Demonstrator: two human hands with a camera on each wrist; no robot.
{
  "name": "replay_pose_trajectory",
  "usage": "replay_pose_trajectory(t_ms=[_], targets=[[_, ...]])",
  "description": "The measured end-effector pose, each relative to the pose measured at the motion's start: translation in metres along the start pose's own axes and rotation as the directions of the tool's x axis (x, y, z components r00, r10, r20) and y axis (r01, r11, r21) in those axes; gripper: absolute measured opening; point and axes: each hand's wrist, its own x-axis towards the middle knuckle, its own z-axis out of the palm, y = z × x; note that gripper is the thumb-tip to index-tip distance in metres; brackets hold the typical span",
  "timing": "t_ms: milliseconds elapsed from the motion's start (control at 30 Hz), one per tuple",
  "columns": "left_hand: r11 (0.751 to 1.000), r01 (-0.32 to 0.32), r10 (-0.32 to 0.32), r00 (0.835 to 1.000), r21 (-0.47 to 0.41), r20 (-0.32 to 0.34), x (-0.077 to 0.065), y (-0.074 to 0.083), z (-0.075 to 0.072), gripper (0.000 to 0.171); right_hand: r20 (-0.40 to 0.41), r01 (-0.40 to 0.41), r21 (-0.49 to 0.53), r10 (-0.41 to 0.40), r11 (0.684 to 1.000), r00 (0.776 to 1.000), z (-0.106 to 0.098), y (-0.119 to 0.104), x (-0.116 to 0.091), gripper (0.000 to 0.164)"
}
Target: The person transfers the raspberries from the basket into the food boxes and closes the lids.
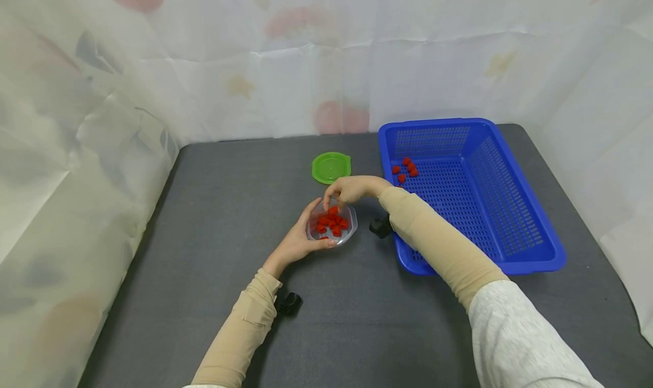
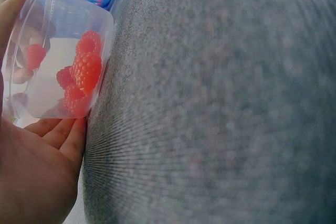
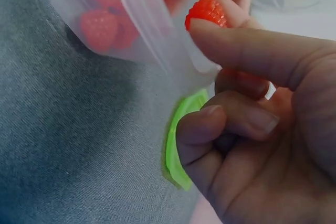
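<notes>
My left hand (image 1: 293, 243) grips a clear plastic tub (image 1: 351, 232), thumb on its near side and fingers round the left. Several red raspberries (image 2: 86, 69) lie in the bottom of the tub, seen through its wall in the left wrist view. Over the tub's opening is my right hand (image 1: 352, 189), bent down at the wrist. Thumb and fingertip pinch one raspberry (image 3: 206, 12) at the tub's rim, as the right wrist view shows; its other fingers are curled in.
Behind the tub lies a green lid (image 1: 331, 168) on the dark grey table (image 1: 214, 206). To the right stands a blue perforated basket (image 1: 553, 252), with several raspberries (image 1: 412, 169) at its left end. The right forearm crosses its near left corner. Patterned sheeting (image 1: 285, 93) hangs behind the table.
</notes>
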Motion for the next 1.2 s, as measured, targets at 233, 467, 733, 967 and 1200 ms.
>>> replay_pose_trajectory(t_ms=[233,467,733,967,1200], targets=[[1.000,0.012,-0.012,1.000,0.011,0.003,0.0003,0.0009,0.0001,0.099,0.021,-0.049,0.002,0.049,0.999,0.999,0.0017,0.0005,0.0008,0.037],[1.000,-0.015,0.015,1.000,0.012,0.016,0.0013,0.0013,-0.0006,0.101,0.067,-0.089,-0.035,0.091,0.995,0.994,0.0022,0.0004,0.0012,0.036],[0.998,-0.055,0.054,0.998,0.011,0.029,0.0033,-0.0001,-0.0024,0.108,0.079,-0.093,-0.077,0.099,0.993,0.992,0.0031,-0.0019,-0.0001,0.038],[1.000,0.000,0.000,1.000,-0.001,0.014,0.0029,0.0011,-0.0001,0.101,0.078,-0.087,-0.076,0.093,0.993,0.993,0.0028,-0.0025,-0.0008,0.037],[1.000,0.006,-0.006,1.000,-0.017,0.009,0.0022,0.0022,0.0009,0.100,0.077,-0.085,-0.063,0.090,0.994,0.993,0.0016,-0.0016,-0.0018,0.036]])
